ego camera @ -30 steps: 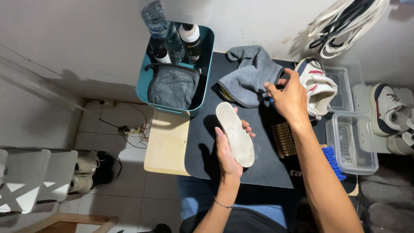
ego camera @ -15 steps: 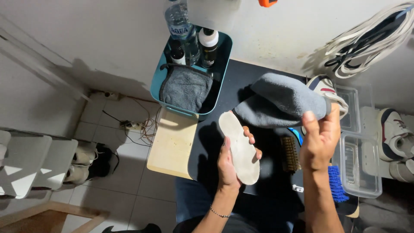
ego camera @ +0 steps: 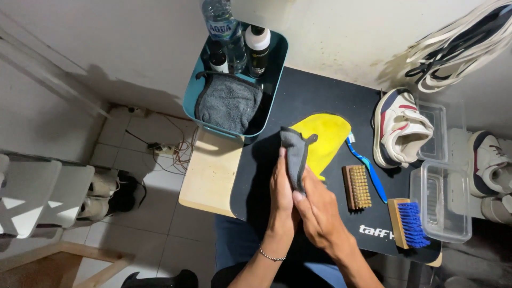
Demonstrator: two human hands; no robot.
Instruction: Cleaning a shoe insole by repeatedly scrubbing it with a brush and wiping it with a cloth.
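Over the black mat (ego camera: 320, 101) on the table, just in front of the yellow cloth (ego camera: 322, 141), both hands press a grey cloth (ego camera: 294, 157) between them. The left hand (ego camera: 281, 194) backs it flat while the right hand (ego camera: 314, 213) has a closed grip on its near edge. What it wraps is hidden. A loose grip could drop the bundle onto the wooden brush (ego camera: 356, 186) beside the yellow cloth.

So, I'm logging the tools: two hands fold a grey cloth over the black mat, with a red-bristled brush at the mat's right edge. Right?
Almost: the head view shows the brush has blue bristles, not red. The left hand and right hand do hold the grey cloth over the black mat.
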